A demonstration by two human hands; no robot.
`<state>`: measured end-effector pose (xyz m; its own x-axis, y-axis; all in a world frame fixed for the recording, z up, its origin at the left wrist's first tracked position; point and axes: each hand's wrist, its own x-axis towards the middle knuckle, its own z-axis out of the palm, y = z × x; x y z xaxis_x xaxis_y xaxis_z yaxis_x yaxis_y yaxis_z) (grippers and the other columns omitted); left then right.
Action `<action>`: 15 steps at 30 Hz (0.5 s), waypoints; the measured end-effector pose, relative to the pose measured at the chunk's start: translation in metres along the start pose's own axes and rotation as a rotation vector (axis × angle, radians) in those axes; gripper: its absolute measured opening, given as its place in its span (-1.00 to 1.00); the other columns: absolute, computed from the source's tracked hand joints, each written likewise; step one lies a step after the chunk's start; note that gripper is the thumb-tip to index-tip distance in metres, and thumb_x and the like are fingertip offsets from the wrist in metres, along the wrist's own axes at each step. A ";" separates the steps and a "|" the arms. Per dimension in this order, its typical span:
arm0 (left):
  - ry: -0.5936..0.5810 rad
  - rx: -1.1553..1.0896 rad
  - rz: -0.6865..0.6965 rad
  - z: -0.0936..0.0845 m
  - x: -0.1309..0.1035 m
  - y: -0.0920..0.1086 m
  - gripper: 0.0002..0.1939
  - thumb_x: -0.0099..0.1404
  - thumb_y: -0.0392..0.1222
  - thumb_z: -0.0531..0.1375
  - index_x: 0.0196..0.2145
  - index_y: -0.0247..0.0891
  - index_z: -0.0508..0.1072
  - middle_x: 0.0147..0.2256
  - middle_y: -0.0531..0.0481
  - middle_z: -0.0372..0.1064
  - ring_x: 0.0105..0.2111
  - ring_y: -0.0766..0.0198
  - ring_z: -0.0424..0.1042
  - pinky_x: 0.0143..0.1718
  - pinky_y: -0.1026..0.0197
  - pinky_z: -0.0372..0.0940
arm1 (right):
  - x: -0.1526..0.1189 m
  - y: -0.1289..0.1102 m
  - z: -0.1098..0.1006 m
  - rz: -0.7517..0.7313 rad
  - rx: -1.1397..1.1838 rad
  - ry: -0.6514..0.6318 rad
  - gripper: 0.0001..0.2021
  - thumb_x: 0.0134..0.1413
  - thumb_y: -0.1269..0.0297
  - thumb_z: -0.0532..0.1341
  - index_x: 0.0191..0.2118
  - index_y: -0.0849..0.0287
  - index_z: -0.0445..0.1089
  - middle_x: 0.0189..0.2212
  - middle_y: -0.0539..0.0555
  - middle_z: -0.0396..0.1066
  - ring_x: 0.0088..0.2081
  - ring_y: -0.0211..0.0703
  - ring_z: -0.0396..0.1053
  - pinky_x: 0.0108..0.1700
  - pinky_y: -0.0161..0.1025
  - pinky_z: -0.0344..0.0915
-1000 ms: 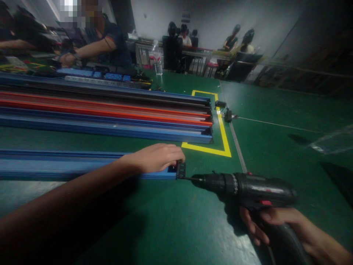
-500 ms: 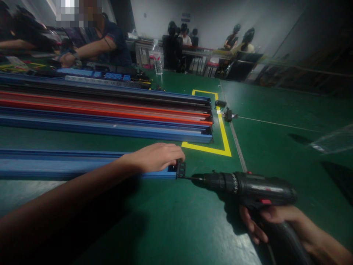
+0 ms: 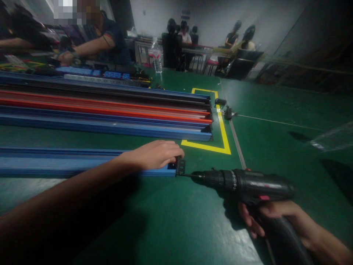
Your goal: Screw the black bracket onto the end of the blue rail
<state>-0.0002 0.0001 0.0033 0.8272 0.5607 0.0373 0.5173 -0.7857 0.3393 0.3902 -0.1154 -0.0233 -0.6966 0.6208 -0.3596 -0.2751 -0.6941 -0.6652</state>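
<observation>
My right hand (image 3: pixel 281 217) is wrapped round the grip of a black cordless drill (image 3: pixel 248 184), which lies level and points left. Its long thin bit (image 3: pixel 190 175) reaches the lower corner of a black end cap (image 3: pixel 181 166). The cap sits at the right end of a blue metal profile (image 3: pixel 68 163) on the green table. Over that end, my left hand (image 3: pixel 157 154) is closed, with its fingers curled on the profile and the top of the cap. The underside of these fingers is hidden.
Several blue, black and red profiles (image 3: pixel 110 106) lie side by side behind, their ends inside a yellow tape outline (image 3: pixel 226 138). A small black part (image 3: pixel 228 113) with a cord is to their right. A water bottle (image 3: pixel 157 59) stands farther back. A co-worker's arm (image 3: pixel 91 48) is across the table.
Both hands, the drill and the profile keep their places relative to one another. The whole view has shifted very slightly.
</observation>
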 end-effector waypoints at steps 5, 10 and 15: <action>-0.002 0.003 0.002 0.000 0.000 0.000 -0.77 0.45 -0.30 0.08 0.01 -0.14 0.42 -0.09 -0.02 0.42 -0.06 0.17 0.39 -0.03 0.16 0.23 | 0.000 -0.008 0.004 0.029 -0.017 -0.007 -0.66 0.04 0.27 0.30 -0.10 0.37 0.58 -0.26 0.27 0.61 -0.36 -0.12 0.57 -0.17 -0.17 0.48; 0.001 0.000 0.007 0.000 0.000 0.000 -0.78 0.45 -0.30 0.09 0.00 -0.14 0.42 -0.08 -0.03 0.42 -0.05 0.16 0.39 -0.02 0.16 0.23 | 0.001 -0.010 0.003 0.066 -0.054 0.008 -0.66 0.03 0.24 0.31 -0.11 0.36 0.60 -0.26 0.25 0.60 -0.37 -0.12 0.54 -0.17 -0.15 0.46; 0.007 -0.016 0.017 0.000 0.000 0.000 -0.78 0.45 -0.31 0.09 -0.01 -0.15 0.43 -0.09 -0.01 0.44 -0.05 0.18 0.39 -0.02 0.16 0.23 | 0.001 -0.009 0.003 0.057 -0.039 -0.007 -0.65 0.02 0.24 0.31 -0.11 0.36 0.60 -0.26 0.23 0.61 -0.37 -0.14 0.54 -0.17 -0.17 0.46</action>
<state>0.0002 0.0001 0.0033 0.8341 0.5494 0.0492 0.4999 -0.7906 0.3536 0.3900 -0.1096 -0.0151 -0.7155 0.5776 -0.3931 -0.2088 -0.7137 -0.6686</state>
